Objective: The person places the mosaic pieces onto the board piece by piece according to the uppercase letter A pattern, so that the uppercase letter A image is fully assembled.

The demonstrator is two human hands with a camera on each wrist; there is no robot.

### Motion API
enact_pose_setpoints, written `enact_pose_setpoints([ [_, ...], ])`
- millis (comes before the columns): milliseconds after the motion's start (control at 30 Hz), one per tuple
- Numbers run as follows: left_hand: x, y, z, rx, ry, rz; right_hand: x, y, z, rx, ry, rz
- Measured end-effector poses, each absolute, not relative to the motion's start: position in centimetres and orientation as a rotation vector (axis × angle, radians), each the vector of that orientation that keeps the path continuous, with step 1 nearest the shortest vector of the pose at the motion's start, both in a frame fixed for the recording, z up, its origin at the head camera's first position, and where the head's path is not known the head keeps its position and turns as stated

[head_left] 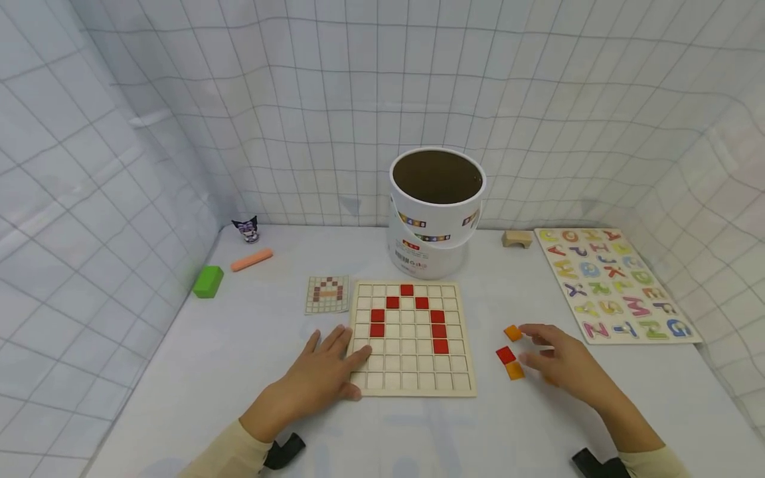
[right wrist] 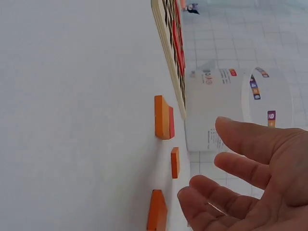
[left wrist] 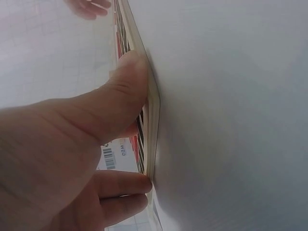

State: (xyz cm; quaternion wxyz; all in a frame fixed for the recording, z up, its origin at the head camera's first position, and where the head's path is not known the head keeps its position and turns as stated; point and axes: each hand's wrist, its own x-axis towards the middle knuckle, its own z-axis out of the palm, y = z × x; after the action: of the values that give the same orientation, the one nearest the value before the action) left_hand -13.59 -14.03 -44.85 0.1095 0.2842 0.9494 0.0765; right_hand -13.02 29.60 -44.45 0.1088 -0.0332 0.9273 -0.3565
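Observation:
A wooden grid board [head_left: 412, 382] lies in the middle of the table, with red tiles [head_left: 439, 330] set in an arch shape. My left hand [head_left: 340, 352] rests flat on its near left corner. In the left wrist view its thumb [left wrist: 130, 86] presses the board's edge [left wrist: 154, 125]. Right of the board, my right hand [head_left: 532, 345] hovers with relaxed fingers and holds nothing. Beside it lie an orange tile [head_left: 512, 332], a red tile [head_left: 505, 355] and another orange tile [head_left: 515, 370]. The right wrist view shows the loose tiles [right wrist: 175, 162] just beyond my right hand [right wrist: 202, 159].
A small pattern card [head_left: 327, 294] lies left of the board. A white bucket [head_left: 436, 212] stands behind it. An alphabet puzzle [head_left: 615, 285] and a wooden arch block [head_left: 516, 238] lie at the right. A green block [head_left: 208, 281], an orange stick [head_left: 252, 259] and a small figure [head_left: 246, 230] sit at the back left.

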Motion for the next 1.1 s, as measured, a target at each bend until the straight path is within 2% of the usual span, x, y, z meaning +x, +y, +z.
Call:
enact_pose_setpoints([
  [167, -13.5, -14.1, -44.7, 0.855, 2.792, 0.242, -13.5, 30.1, -45.4, 0.057, 2.552, -1.28],
  [300, -13.4, -14.2, -44.6, 0.866, 2.787, 0.257, -13.9, 28.9, -46.2, 0.099, 2.552, -1.279],
  [667, -13.2, -14.4, -45.0, 0.87, 2.786, 0.277, -13.9, 25.3, -46.8, 0.02, 2.8, -0.954],
  [1100, -13.6, -14.3, -44.9, 0.899, 2.796, 0.269, -14.6, 27.1, -46.2, 0.007, 2.81, -1.063],
])
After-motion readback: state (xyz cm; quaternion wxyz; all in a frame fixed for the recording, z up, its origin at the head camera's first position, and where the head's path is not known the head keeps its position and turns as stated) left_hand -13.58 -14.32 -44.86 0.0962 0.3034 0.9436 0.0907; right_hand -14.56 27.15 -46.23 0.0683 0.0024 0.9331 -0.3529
